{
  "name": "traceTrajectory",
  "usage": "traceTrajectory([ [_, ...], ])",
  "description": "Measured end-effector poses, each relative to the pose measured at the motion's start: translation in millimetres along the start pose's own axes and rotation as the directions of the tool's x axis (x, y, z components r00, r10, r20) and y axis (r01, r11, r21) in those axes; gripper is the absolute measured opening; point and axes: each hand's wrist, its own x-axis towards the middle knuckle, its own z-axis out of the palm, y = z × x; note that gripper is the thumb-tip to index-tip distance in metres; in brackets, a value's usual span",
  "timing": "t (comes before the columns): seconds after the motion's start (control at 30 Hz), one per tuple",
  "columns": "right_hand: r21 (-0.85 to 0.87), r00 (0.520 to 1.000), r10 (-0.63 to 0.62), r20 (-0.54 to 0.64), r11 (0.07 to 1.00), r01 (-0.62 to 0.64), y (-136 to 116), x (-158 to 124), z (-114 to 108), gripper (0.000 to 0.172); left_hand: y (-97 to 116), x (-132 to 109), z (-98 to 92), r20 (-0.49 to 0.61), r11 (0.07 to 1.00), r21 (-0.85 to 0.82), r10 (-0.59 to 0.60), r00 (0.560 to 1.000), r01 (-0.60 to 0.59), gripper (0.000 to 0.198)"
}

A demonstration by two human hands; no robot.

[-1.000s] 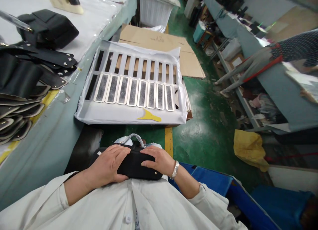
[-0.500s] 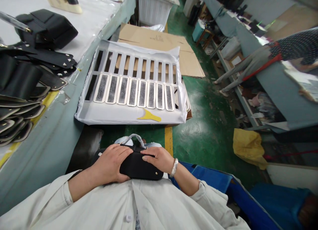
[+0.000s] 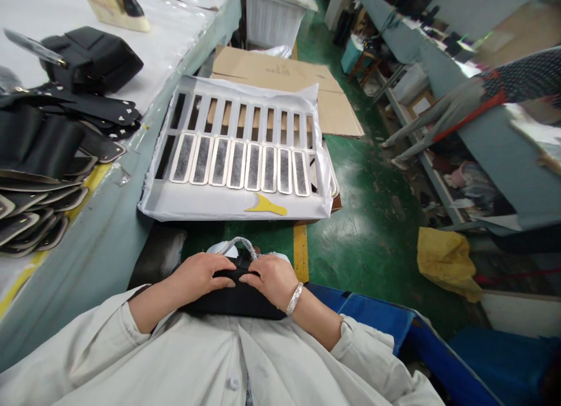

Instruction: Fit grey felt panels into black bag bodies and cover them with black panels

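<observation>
A black handbag lies in my lap against my shirt, its wrapped handle arching up on the far side. My left hand grips the bag's upper edge left of the middle, thumb on the near face and fingers over the top. From the right, my right hand pinches the same edge in the same way, close to the left one. Both hands are closed on the bag. What the fingertips do behind the edge is hidden.
Ahead stands a white cloth-covered rack bearing a row of pale-rimmed dark panels and a yellow piece. Black bag parts pile on the left table. Blue bins stand at my right; a person is farther off.
My left hand has shifted from lying flat across the bag to pinching its top edge. The right thumb and fingers have moved inward along that edge, and the bag's near face has tilted.
</observation>
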Motion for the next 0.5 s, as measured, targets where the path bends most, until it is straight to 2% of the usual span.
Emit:
traceTrajectory([
  [0.17,-0.008,0.999,-0.033,-0.021,0.999,0.033,0.2,7.5,2.7,0.035,0.6,6.1,-8.3,0.018,0.997,-0.075,0.015,1.0,-0.013,0.026],
  [0.27,0.033,0.999,-0.048,-0.023,0.998,0.049,7.1,6.0,3.5,0.036,-7.2,6.9,-13.9,0.038,0.984,-0.169,0.056,0.998,-0.049,0.027],
  [0.4,0.154,0.995,-0.097,-0.032,0.983,0.101,24.7,-11.8,1.4,0.031,-22.6,3.8,-23.7,0.109,0.967,-0.25,0.08,0.991,-0.051,0.03],
  [0.5,0.24,0.996,-0.079,-0.042,0.967,0.087,36.2,-34.6,0.7,0.048,-23.0,-4.1,-24.2,0.104,0.988,-0.141,0.07,0.992,-0.055,0.033],
])
